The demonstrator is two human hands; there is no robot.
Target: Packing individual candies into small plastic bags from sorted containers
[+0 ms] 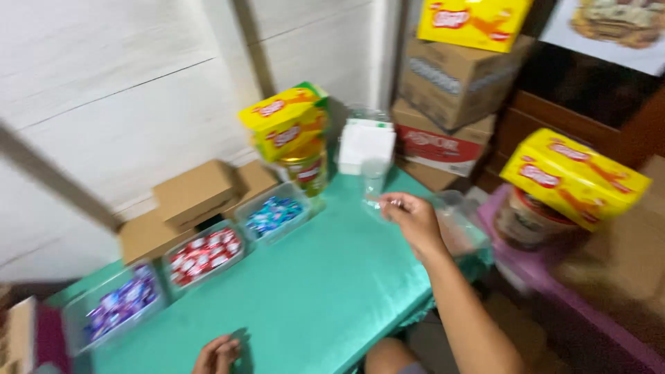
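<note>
Nearest to us, our left hand (pixel 217 354) rests at the near edge of the table (pixel 325 291), fingers curled loosely, holding nothing that we can see. The table is covered in a teal cloth.

Further out, our right hand (pixel 412 216) reaches across the table with the arm stretched from the near right corner. Its fingers are pinched narrowly on a clear plastic cup (pixel 374 181), which stands just off the far side of the hand, upright as far as the blur lets us tell. Just right of that hand, at the table's right edge, sits a clear plastic container (pixel 460 221).

Along the left side we see three clear trays in a row running away from us: the nearest tray of purple sweets (pixel 118 305), then a tray of red sweets (pixel 204 255), then a tray of blue sweets (pixel 275 213). Behind the trays lie brown cardboard boxes (pixel 197 192) against the white wall.

At the far end of the table a yellow box (pixel 285 121) is perched on a yellow tin (pixel 306 168), and beside them to the right stands a white box (pixel 365 144). Beyond the table on the right, stacked cartons (pixel 450 83) rise, and another yellow box (pixel 573 179) sits on a round tub (pixel 526 220) off the table.
</note>
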